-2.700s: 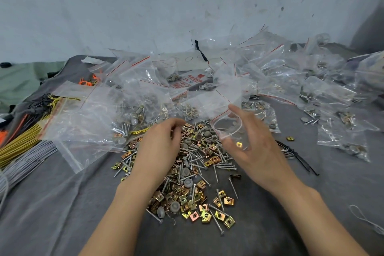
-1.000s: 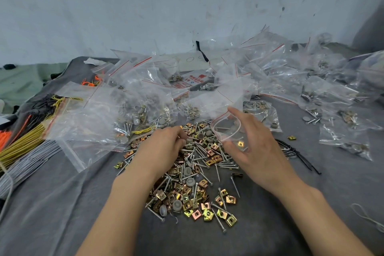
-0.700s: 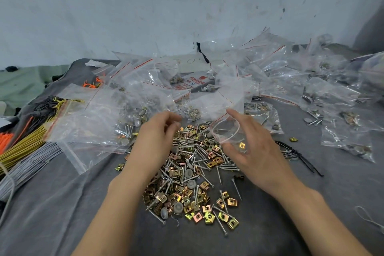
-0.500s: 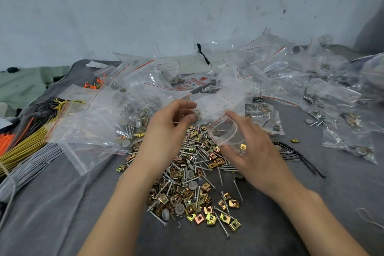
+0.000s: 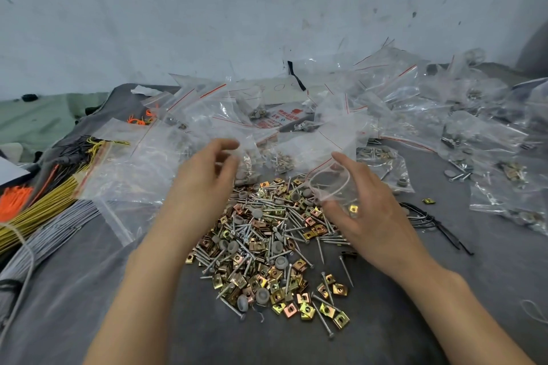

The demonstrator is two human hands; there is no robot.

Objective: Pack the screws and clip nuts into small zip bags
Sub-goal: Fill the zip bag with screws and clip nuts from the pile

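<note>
Holding a small zip bag (image 5: 329,184) in the right hand (image 5: 367,216), rim gripped and bowed into an open ring, ready for dropping pieces straight in. Mouth turned toward 9 o'clock, facing the other hand. Single clip nut (image 5: 353,208) already showing gold through the plastic near the bottom. Held just above the 1 o'clock edge of the heap (image 5: 261,246), probably to keep each carry short.

Left hand (image 5: 201,187) raised off the heap at its 11 o'clock edge, fingers loosely curled, thumb and forefinger near each other; cannot tell if pinching anything. Aimed toward the bag mouth, so judged to be bringing a piece across, or about to.

Loose screws (image 5: 345,271) and clip nuts (image 5: 339,289), mixed with grey caps (image 5: 280,262), heaped dead centre on the grey cloth (image 5: 385,329), within reach of both hands. Plenty left to pack, by the look of it.

Filled bags (image 5: 415,115) banked from 10 round to 3 o'clock, out of the working gap. Yellow ties (image 5: 38,210) and orange ties (image 5: 14,195) bundled at 9 o'clock, black ties (image 5: 430,219) at 3 o'clock, apart from the heap.

Risks: thin film collapsing shut, or a long screw catching crosswise on the rim. Better fed point first.
</note>
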